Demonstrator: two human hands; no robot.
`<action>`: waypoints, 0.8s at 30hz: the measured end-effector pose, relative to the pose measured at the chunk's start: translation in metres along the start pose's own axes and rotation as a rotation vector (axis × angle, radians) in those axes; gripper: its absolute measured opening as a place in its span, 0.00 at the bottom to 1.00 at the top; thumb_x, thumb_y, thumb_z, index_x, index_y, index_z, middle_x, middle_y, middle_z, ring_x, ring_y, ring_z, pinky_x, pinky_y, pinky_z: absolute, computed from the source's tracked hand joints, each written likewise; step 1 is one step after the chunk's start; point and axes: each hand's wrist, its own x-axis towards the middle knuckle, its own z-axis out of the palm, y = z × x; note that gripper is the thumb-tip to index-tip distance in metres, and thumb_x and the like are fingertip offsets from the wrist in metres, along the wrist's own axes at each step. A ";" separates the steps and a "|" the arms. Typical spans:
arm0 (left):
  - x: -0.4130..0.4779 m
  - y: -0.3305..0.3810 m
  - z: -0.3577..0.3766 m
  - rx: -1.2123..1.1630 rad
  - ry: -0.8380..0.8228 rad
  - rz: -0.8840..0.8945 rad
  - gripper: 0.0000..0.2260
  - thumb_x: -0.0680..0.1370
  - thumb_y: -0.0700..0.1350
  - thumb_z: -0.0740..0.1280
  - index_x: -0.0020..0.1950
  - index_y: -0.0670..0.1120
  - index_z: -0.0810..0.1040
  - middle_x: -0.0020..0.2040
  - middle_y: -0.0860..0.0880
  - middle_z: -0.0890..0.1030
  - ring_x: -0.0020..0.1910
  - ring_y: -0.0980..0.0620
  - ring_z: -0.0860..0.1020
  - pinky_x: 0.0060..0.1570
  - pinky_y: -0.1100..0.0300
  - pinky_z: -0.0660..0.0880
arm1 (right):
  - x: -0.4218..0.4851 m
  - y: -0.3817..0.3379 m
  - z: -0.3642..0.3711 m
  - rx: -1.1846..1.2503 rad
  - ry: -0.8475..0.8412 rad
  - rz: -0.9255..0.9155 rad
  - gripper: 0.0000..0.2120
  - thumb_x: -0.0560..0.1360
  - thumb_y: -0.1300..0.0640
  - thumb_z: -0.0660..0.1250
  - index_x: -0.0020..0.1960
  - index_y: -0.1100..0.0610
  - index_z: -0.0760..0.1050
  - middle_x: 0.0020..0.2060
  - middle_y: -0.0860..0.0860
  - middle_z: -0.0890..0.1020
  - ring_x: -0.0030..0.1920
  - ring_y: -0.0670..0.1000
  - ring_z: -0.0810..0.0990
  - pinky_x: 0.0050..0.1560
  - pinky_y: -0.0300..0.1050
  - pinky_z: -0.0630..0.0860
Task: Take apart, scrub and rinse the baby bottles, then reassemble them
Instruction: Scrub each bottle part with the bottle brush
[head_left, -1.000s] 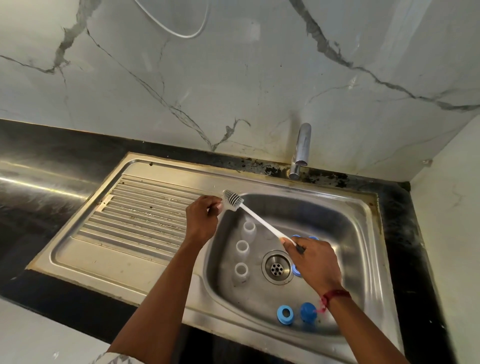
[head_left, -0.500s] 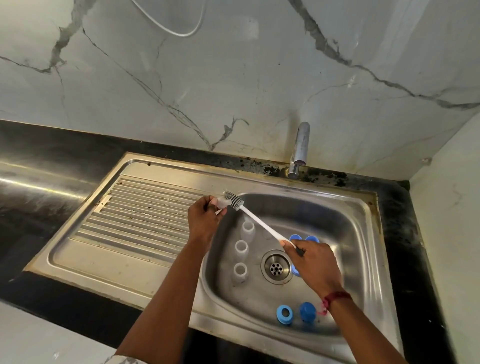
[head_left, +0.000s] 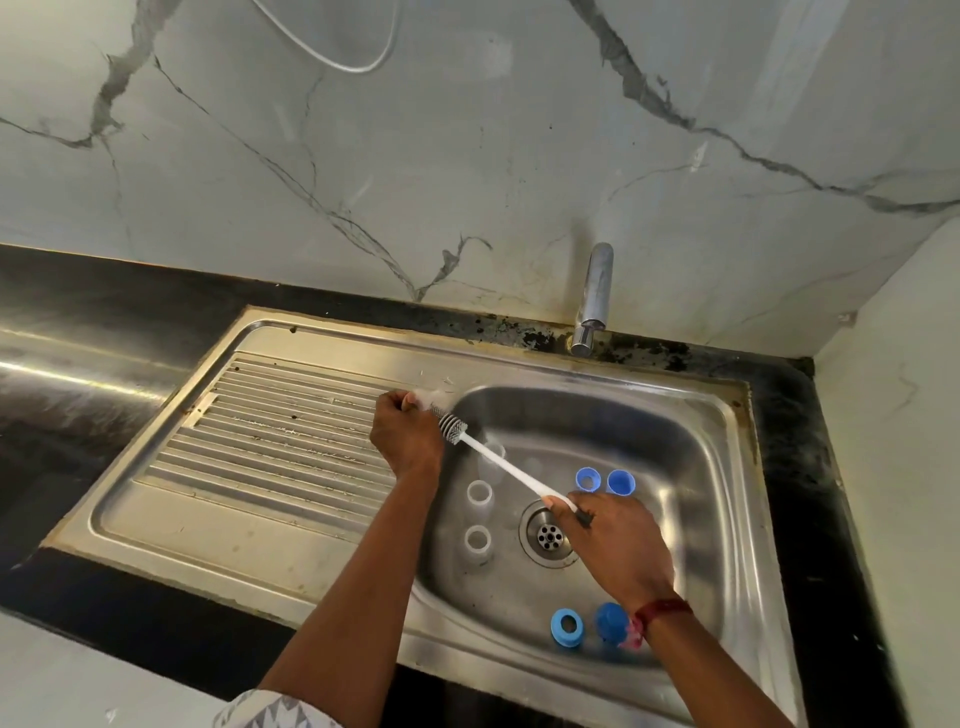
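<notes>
Gripping brush (head_left: 501, 466), right fingers (head_left: 560, 503) | left fingers (head_left: 393, 404) pinch clear part (head_left: 429, 399) | above sink rim (head_left: 519, 371)

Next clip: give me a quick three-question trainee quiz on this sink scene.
1. True or false: the right hand grips the bottle brush by its handle.
2. How many clear bottles stand in the sink basin? A two, B three, C five.
3. Fill in: the brush's bristle end meets a small clear piece held by the ___ hand.
Key: 1 true; 2 B; 3 left hand.
</notes>
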 end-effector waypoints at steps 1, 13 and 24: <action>0.001 -0.002 -0.001 0.043 -0.025 0.072 0.05 0.79 0.35 0.64 0.49 0.43 0.78 0.45 0.45 0.80 0.44 0.47 0.76 0.46 0.60 0.69 | 0.001 0.000 -0.001 -0.004 -0.004 0.004 0.27 0.78 0.32 0.52 0.34 0.50 0.74 0.24 0.46 0.73 0.29 0.45 0.74 0.30 0.35 0.66; 0.021 -0.049 -0.031 0.364 -0.385 0.776 0.10 0.73 0.42 0.57 0.41 0.39 0.76 0.38 0.43 0.78 0.35 0.49 0.71 0.35 0.60 0.65 | 0.014 0.014 -0.027 -0.101 0.120 -0.002 0.28 0.78 0.33 0.51 0.32 0.49 0.75 0.26 0.47 0.75 0.29 0.45 0.74 0.31 0.41 0.72; 0.006 -0.039 -0.025 0.164 -0.250 0.029 0.05 0.78 0.41 0.66 0.47 0.45 0.81 0.44 0.46 0.84 0.46 0.43 0.81 0.52 0.49 0.79 | 0.008 0.006 -0.018 -0.103 -0.077 0.001 0.25 0.79 0.34 0.56 0.30 0.48 0.71 0.26 0.47 0.75 0.30 0.46 0.76 0.32 0.39 0.70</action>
